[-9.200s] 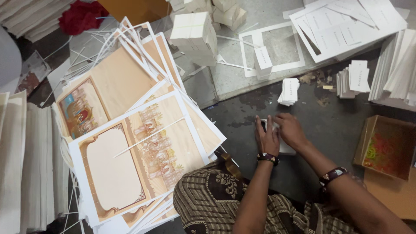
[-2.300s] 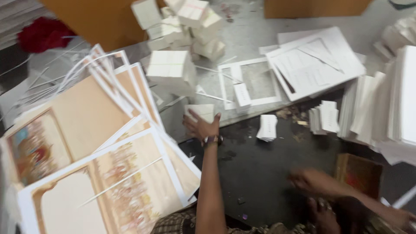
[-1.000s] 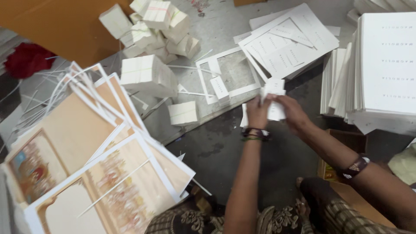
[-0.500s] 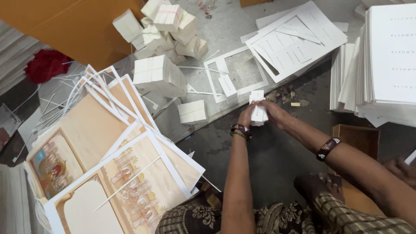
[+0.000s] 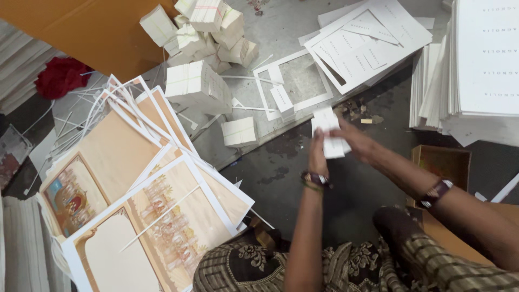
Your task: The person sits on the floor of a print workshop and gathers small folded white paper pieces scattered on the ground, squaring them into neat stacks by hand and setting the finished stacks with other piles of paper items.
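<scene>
Dark floor (image 5: 346, 189), littered with paper. Fanned printed sheets (image 5: 146, 200) lie well left of the small white card stack (image 5: 330, 132); bundled white card blocks (image 5: 197, 84) up-left of it. Left hand (image 5: 318, 156) and right hand (image 5: 359, 143) both pinch that stack between fingers, held above the floor.

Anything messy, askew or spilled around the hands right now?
Small scraps lie strewn on the dark floor just beyond the white card stack both hands hold. Thin white offcut strips lie scattered, and the printed sheets fan out unevenly.
</scene>
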A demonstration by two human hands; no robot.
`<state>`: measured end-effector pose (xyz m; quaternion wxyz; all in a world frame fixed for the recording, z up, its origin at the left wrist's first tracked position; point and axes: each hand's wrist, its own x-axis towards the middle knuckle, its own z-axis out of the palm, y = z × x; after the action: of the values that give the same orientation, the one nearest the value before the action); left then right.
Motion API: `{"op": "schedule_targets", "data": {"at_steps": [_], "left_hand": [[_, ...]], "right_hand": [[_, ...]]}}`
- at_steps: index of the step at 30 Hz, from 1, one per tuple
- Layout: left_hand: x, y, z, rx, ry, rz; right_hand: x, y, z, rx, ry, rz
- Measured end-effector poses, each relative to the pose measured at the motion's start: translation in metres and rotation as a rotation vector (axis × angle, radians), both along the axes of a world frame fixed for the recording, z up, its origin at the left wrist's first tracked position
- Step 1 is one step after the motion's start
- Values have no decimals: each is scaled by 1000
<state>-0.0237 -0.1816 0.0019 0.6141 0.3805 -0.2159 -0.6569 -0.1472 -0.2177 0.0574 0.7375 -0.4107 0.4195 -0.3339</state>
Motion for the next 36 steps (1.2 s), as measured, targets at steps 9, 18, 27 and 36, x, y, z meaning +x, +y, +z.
{"op": "schedule_targets", "data": {"at_steps": [9, 18, 27, 36], "left_hand": [[19, 122, -86, 70, 176, 172], [28, 112, -83, -23, -631, 255], [-10, 102, -77, -191, -1058, 166], [-7, 103, -99, -214, -1197, 67]], "right_hand": [[-22, 90, -11, -564, 944, 395], [-5, 86, -13, -1129, 1347, 809], [-10, 84, -41, -1163, 1389, 925], [-17, 83, -48, -1207, 1260, 791]]}}
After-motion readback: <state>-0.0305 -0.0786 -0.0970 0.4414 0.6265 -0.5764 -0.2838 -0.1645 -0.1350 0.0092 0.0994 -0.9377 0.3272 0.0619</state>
